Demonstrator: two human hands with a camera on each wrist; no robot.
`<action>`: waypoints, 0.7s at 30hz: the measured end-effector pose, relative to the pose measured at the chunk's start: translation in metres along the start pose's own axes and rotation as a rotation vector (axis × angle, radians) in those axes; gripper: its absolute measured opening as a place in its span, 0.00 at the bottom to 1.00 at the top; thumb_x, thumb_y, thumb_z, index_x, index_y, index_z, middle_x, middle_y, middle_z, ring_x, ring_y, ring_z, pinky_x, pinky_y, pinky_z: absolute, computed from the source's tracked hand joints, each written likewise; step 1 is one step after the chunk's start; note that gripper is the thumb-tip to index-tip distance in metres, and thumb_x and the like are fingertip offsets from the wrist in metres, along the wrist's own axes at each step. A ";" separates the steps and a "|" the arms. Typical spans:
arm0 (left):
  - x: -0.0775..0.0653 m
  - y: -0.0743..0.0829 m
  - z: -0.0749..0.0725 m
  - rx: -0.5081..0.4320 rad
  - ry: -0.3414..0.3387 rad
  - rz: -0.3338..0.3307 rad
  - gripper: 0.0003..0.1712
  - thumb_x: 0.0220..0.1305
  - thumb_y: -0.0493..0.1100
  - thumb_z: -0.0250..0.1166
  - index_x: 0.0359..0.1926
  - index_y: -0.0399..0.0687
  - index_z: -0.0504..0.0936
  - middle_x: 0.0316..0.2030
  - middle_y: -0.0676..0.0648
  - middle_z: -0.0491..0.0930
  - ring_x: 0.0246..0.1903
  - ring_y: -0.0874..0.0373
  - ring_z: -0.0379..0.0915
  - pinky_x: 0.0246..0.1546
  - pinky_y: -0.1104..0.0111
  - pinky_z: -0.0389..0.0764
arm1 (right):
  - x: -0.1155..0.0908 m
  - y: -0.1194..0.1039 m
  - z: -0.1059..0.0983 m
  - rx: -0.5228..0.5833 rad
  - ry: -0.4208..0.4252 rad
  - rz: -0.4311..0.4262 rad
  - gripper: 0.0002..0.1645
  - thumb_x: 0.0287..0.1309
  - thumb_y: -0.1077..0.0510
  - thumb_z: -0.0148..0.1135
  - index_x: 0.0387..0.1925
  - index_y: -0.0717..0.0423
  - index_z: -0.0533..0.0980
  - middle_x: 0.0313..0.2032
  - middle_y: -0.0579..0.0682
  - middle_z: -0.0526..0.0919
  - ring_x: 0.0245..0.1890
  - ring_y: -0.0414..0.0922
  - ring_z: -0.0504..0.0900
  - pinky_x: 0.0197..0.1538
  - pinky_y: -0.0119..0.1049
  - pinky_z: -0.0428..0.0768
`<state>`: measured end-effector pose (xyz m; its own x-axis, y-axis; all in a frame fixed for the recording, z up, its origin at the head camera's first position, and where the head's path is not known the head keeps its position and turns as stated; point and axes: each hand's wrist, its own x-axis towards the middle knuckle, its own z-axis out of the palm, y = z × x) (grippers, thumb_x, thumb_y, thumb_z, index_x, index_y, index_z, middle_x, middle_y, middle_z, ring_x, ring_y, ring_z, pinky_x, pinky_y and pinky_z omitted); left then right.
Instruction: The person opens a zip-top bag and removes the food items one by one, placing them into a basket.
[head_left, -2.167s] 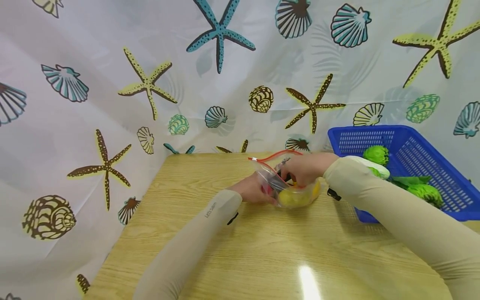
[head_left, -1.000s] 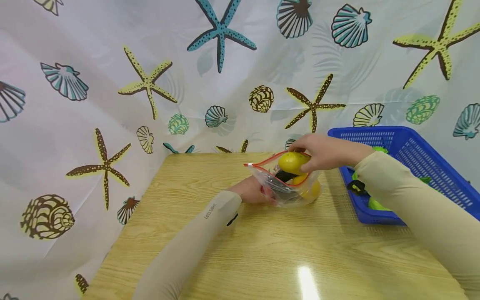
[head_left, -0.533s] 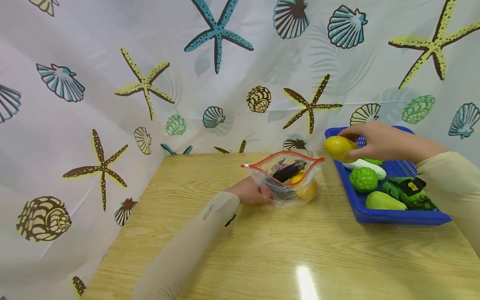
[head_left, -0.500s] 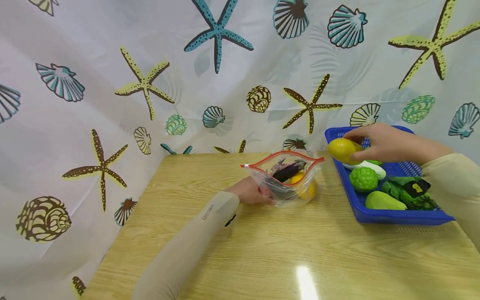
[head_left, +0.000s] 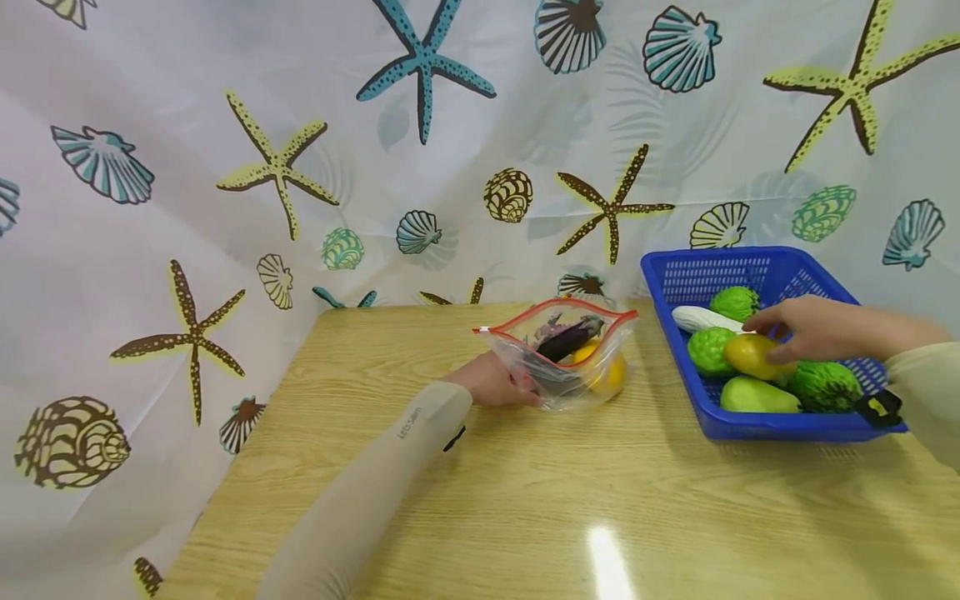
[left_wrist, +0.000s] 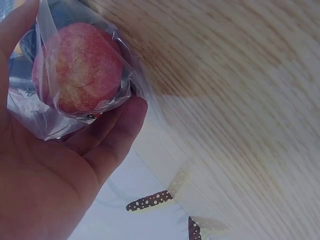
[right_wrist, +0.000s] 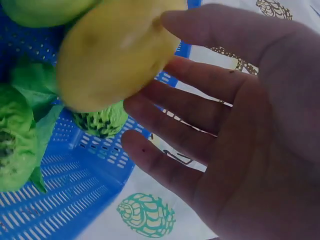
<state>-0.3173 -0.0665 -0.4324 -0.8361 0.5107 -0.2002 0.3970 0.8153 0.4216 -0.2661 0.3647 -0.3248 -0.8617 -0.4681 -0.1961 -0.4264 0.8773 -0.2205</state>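
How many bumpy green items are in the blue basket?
3: a back item behind the white vegetable, a left item in front of it, and a front-right item beside the yellow fruit. More could hide under the right hand.

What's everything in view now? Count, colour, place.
zip bag: 1, clear, on table
eggplant: 1, purple, in bag
round fruit: 1, red, in bag
orange fruit: 1 or more, yellowish, in bag
unclear item: 1, pinkish, in bag
basket: 1, blue, on table's right
mango: 1, yellow, in right hand
pear: 1, green, in basket
knobbly fruit: 2, green, in basket
long vegetable: 1, white, in basket
leafy vegetable: 1, green, in basket
table: 1, light wood, beneath
curtain: 1, white, patterned, behind table
sleeves: 2, cream, left and right
wrist devices: 2, black, at sleeves
left hand: 1, gripping bag
right hand: 1, holding mango
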 end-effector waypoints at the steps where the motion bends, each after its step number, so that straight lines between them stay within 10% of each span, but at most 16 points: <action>1: 0.000 0.000 0.000 -0.001 0.002 0.001 0.24 0.41 0.72 0.69 0.18 0.60 0.81 0.22 0.58 0.78 0.26 0.60 0.69 0.31 0.68 0.72 | 0.001 0.000 0.001 0.003 0.002 -0.007 0.29 0.52 0.56 0.68 0.54 0.68 0.74 0.44 0.59 0.82 0.42 0.53 0.79 0.44 0.56 0.78; 10: -0.003 0.001 -0.001 -0.021 0.001 0.001 0.24 0.41 0.73 0.69 0.18 0.60 0.81 0.20 0.58 0.77 0.25 0.61 0.69 0.31 0.68 0.72 | 0.011 -0.026 0.000 0.007 0.084 -0.068 0.20 0.57 0.61 0.62 0.52 0.63 0.77 0.43 0.57 0.83 0.39 0.48 0.80 0.41 0.52 0.81; 21: -0.003 0.000 -0.001 -0.037 -0.019 -0.030 0.22 0.40 0.74 0.68 0.20 0.65 0.82 0.18 0.59 0.76 0.26 0.61 0.69 0.33 0.67 0.73 | 0.053 -0.120 -0.021 -0.036 0.377 -0.304 0.13 0.59 0.64 0.61 0.46 0.54 0.80 0.42 0.47 0.83 0.40 0.40 0.77 0.41 0.47 0.81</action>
<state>-0.3149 -0.0686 -0.4310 -0.8401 0.4914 -0.2296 0.3573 0.8199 0.4473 -0.2660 0.2370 -0.2888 -0.7333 -0.6385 0.2336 -0.6780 0.7127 -0.1800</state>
